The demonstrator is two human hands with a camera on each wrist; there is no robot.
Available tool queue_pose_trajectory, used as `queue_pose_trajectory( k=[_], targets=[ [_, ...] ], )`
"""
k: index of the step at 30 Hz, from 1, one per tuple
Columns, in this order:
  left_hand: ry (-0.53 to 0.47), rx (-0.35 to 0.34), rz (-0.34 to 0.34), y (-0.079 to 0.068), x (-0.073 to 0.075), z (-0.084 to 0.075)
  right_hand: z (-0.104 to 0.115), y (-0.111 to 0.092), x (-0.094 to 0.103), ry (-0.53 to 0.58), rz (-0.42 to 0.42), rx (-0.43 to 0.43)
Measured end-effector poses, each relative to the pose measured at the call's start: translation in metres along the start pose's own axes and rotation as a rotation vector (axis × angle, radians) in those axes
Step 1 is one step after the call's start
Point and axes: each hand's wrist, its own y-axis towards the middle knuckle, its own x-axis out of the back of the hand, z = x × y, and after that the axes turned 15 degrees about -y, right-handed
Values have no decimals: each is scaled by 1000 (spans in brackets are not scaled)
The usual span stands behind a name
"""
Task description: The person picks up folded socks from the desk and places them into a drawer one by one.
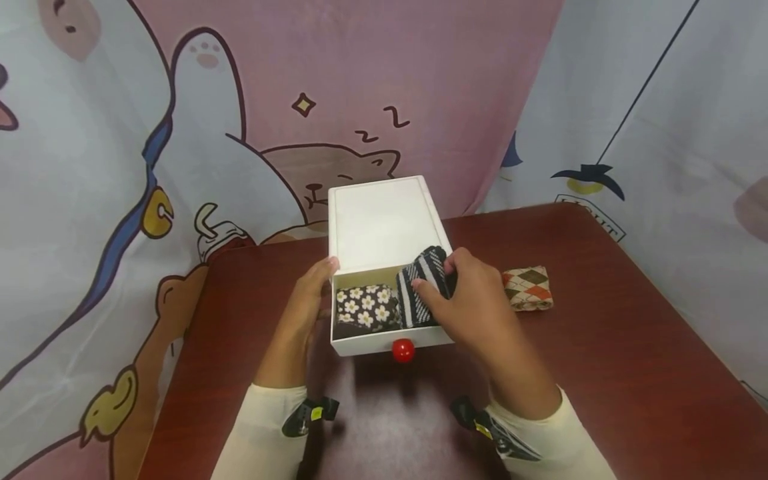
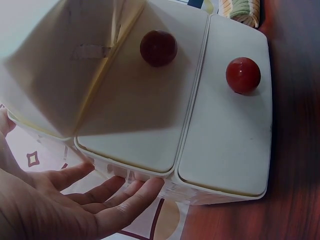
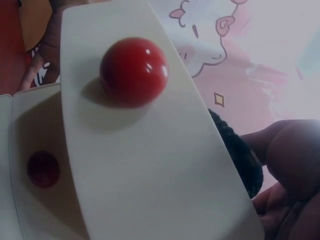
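A small white drawer cabinet (image 1: 387, 223) stands on the table with its top drawer (image 1: 366, 345) pulled out, red knob to the front. Inside on the left lies a folded black sock with white flowers (image 1: 366, 307). My right hand (image 1: 480, 307) pinches a folded black-and-white striped sock (image 1: 408, 300) between thumb and fingers at the drawer's right side. Only the sock's dark edge (image 3: 237, 155) shows past the drawer front in the right wrist view. My left hand (image 2: 75, 205) rests on the cabinet's left side, its fingers extended against the wall.
On the table to the right lies a folded argyle sock (image 1: 528, 289) in cream, brown and orange. Below the pulled-out drawer, two more drawer fronts with red knobs (image 2: 243, 75) are closed. A cartoon-printed curtain (image 1: 360, 80) hangs behind the brown table (image 1: 600, 333).
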Motion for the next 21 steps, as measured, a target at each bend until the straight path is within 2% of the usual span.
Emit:
queue_pose_trajectory(
  k=[8, 16, 21],
  targets=[
    [-1, -2, 7, -1, 0, -1, 7, 1, -3, -53, 59, -20],
    [-9, -10, 5, -1, -1, -1, 10, 1, -7, -156, 59, 75],
    [-20, -8, 8, -1, -1, 0, 14, 2, -12, -201, 99, 87]
  ],
)
